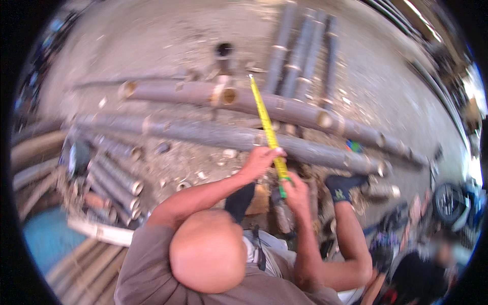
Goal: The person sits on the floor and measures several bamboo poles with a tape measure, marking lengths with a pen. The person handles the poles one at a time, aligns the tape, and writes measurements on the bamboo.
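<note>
A tape measure with a yellow blade (264, 117) is drawn out between my hands, its free end reaching forward over the bamboo. My left hand (258, 162) pinches the blade where it crosses the nearer long bamboo pole (203, 131). Lower and to the right, my right hand (296, 193) is closed around the green end of the tape measure (283, 187), mostly covered by the fingers. Beyond the nearer pole lies another long bamboo pole (175, 93) with openings cut in its upper side; the blade passes over it.
Several dark bamboo poles (300, 53) lie at the far side. Cut bamboo pieces (114, 185) are piled at left near a blue surface (48, 236). Chips litter the floor. My bent legs flank my hands. Another person (422, 274) sits at lower right, near a wheel (448, 202).
</note>
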A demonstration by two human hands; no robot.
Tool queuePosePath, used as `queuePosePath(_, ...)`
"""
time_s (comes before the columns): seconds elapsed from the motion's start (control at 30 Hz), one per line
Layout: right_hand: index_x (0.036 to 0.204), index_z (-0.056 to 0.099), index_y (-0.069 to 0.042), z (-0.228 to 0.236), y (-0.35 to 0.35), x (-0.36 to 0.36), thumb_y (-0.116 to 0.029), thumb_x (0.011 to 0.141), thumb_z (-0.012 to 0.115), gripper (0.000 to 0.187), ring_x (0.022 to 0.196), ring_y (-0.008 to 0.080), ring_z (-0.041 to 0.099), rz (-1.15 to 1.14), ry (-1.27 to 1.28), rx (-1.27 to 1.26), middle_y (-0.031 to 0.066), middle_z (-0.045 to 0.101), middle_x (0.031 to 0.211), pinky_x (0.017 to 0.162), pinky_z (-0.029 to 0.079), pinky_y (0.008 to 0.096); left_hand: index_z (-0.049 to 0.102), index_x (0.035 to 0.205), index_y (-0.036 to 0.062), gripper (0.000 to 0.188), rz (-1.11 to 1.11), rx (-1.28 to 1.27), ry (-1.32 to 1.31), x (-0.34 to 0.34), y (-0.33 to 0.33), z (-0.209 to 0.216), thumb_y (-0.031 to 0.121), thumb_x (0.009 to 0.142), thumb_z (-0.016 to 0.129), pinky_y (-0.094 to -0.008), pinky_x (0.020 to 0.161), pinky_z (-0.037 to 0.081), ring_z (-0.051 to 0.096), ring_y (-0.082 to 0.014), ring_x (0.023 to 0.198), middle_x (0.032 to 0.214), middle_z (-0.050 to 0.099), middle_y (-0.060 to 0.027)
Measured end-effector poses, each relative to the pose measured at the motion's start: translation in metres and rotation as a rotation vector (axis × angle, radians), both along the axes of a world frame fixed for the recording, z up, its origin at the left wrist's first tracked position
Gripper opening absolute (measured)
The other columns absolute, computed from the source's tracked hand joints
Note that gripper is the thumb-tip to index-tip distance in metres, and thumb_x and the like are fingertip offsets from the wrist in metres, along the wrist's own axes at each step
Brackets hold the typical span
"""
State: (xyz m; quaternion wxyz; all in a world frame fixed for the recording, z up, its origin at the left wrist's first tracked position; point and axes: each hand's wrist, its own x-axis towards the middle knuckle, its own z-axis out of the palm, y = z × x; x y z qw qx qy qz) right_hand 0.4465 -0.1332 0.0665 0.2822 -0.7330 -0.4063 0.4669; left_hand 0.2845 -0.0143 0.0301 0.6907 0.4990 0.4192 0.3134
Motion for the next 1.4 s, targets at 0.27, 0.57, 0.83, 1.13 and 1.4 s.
queuePosePath(0.27, 0.136, 0.064, -0.012, 0.02, 0.064, 0.172, -0.018, 0.088, 0.068, 0.048, 0.117, 0.0461, 0.064, 0.48, -0.801, 0.36, 0.025, 0.066, 0.126, 0.101, 0.052, 0.0515, 0.074, 0.104, 0.0048, 0.033, 0.857, -0.131, -0.197, -0.152, 0.125, 0.025, 0.034, 0.109, 0.059, -0.0297, 0.06, 0.057, 0.066, -0.0134, 0.063, 0.079, 0.071, -0.0041)
queuePosePath(0.57, 0.12, 0.07, -0.007, 0.046, 0.158, 0.23, -0.011, 0.091, 0.065, 0.03, 0.107, 0.0435, 0.065, 0.525, -0.798, 0.266, 0.0214, 0.066, 0.112, 0.09, 0.052, 0.0498, 0.065, 0.112, 0.0024, 0.034, 0.877, -0.184, -0.055, -0.244, 0.191, 0.015, 0.035, 0.105, 0.064, -0.0313, 0.058, 0.059, 0.072, -0.0187, 0.068, 0.088, 0.072, -0.0088)
queuePosePath(0.83, 0.121, 0.069, -0.005, 0.053, 0.191, 0.246, -0.009, 0.09, 0.063, 0.031, 0.109, 0.0434, 0.064, 0.562, -0.766, 0.283, 0.0215, 0.066, 0.114, 0.095, 0.05, 0.0498, 0.066, 0.105, 0.0027, 0.032, 0.81, -0.335, 0.042, -0.254, 0.2, 0.017, 0.033, 0.108, 0.058, -0.0294, 0.052, 0.058, 0.071, -0.0169, 0.063, 0.084, 0.076, -0.0117)
queuePosePath(1.13, 0.122, 0.067, -0.002, 0.063, 0.206, 0.239, -0.008, 0.089, 0.062, 0.034, 0.108, 0.0442, 0.063, 0.582, -0.785, 0.328, 0.0228, 0.063, 0.114, 0.095, 0.049, 0.0498, 0.069, 0.09, 0.0051, 0.037, 0.864, -0.317, 0.186, -0.262, 0.198, 0.015, 0.04, 0.102, 0.067, -0.025, 0.046, 0.048, 0.066, -0.0134, 0.056, 0.075, 0.074, -0.0089)
queuePosePath(1.4, 0.127, 0.07, -0.009, 0.049, 0.197, 0.266, -0.016, 0.088, 0.065, 0.04, 0.108, 0.042, 0.064, 0.581, -0.794, 0.274, 0.0209, 0.065, 0.114, 0.095, 0.051, 0.0497, 0.072, 0.123, 0.0035, 0.036, 1.195, 0.758, 1.324, -0.368, 0.24, -0.03, 0.028, 0.097, 0.065, -0.0509, 0.106, 0.047, 0.062, -0.0401, 0.122, 0.13, 0.069, -0.0195)
